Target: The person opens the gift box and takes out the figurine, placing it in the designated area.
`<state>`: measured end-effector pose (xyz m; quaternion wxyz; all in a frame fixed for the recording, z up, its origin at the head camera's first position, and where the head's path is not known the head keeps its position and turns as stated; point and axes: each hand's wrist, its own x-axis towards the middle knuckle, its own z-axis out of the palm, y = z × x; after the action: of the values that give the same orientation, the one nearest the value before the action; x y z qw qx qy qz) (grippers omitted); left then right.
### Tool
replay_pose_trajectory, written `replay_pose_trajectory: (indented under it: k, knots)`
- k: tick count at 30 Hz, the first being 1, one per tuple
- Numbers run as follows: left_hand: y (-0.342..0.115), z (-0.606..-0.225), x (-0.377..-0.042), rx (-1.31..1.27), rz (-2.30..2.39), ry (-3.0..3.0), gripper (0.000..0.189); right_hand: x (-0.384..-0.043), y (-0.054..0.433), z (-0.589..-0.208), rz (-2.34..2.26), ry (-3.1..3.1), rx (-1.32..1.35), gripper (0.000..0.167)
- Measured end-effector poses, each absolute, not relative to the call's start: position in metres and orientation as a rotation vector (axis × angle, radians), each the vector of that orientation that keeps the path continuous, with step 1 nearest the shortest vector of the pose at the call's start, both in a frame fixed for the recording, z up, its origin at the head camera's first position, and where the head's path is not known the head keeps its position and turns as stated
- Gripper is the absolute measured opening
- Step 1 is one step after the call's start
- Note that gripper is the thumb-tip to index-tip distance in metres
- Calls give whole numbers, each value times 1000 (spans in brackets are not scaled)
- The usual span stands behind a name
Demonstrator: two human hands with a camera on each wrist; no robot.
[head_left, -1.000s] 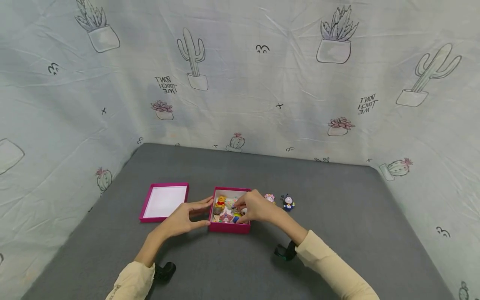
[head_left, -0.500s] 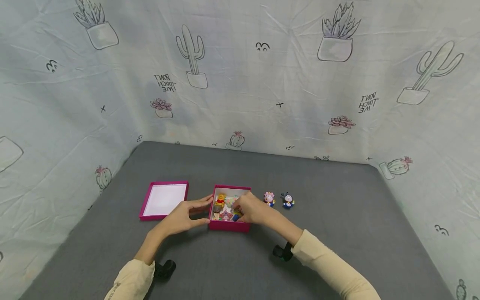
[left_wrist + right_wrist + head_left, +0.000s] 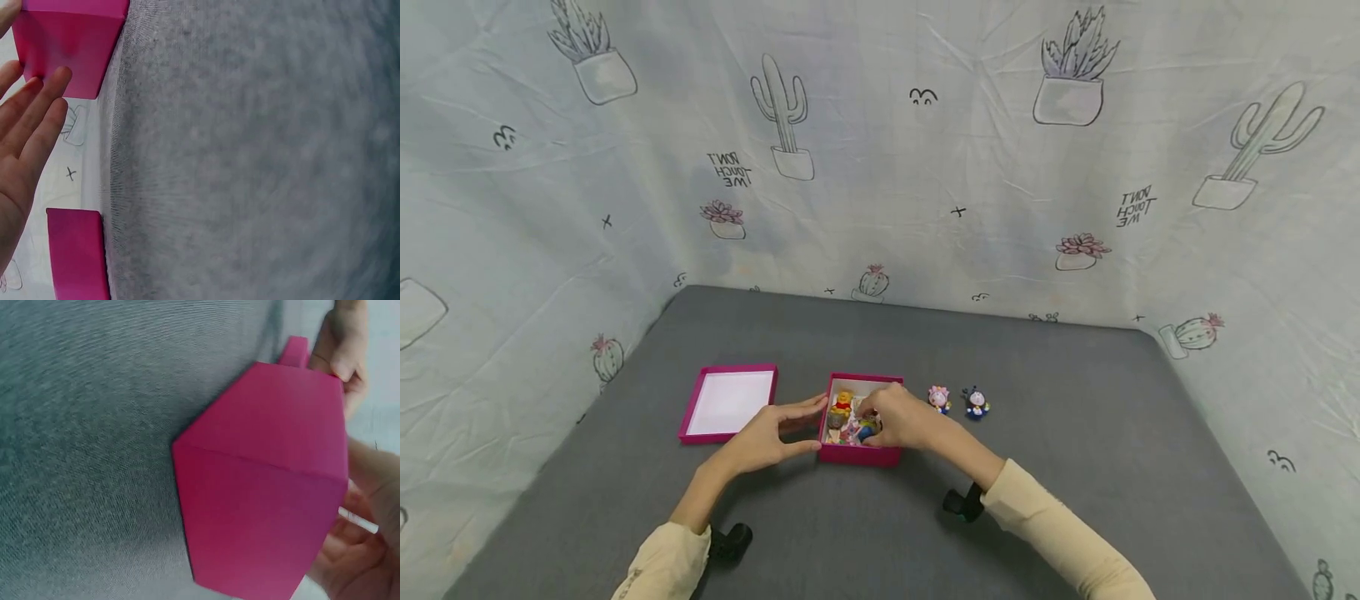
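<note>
An open magenta box (image 3: pixel 859 455) with small toy figurines inside sits mid-table. My left hand (image 3: pixel 763 437) lies along its left side, fingers straight and fingertips at the wall, thumb at the near corner; the left wrist view shows those fingers against the box. My right hand (image 3: pixel 906 417) reaches over the right rim, its curled fingers at a blue-and-yellow figurine (image 3: pixel 867 431) that leans inside. A yellow bear figurine (image 3: pixel 842 403) in red stands at the box's left. In the right wrist view, a small white piece (image 3: pixel 358 520) shows between the right fingers. The hand hides the box's right part.
The box's lid (image 3: pixel 730 403) lies upturned on the grey table (image 3: pixel 865 533), left of the box. Right of the box stand a pink-topped figurine (image 3: pixel 938 398) and a dark blue one (image 3: pixel 976 404). A patterned cloth (image 3: pixel 880 167) rises behind the table.
My right hand has moved slightly left within the box, and the blue-and-yellow figurine has shifted left and tilted with it. The left hand, lid and two outside figurines stay put.
</note>
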<state>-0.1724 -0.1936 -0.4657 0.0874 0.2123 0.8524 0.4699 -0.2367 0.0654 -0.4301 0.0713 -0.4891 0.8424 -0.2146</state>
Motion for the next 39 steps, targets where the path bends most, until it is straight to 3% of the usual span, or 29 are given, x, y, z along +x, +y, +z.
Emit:
replay_pose_trajectory:
  k: [14, 26, 39]
  knots:
    - [-193, -464, -171, 624, 1375, 2557, 71, -241, 86, -427, -997, 2500, -1510, 34]
    - [-193, -470, -171, 592, 1389, 2541, 72, -238, 100, -433, -1087, 2438, -1456, 53]
    - [-193, -472, -171, 621, 1399, 2540, 72, -238, 112, -440, -1286, 2318, -1279, 61]
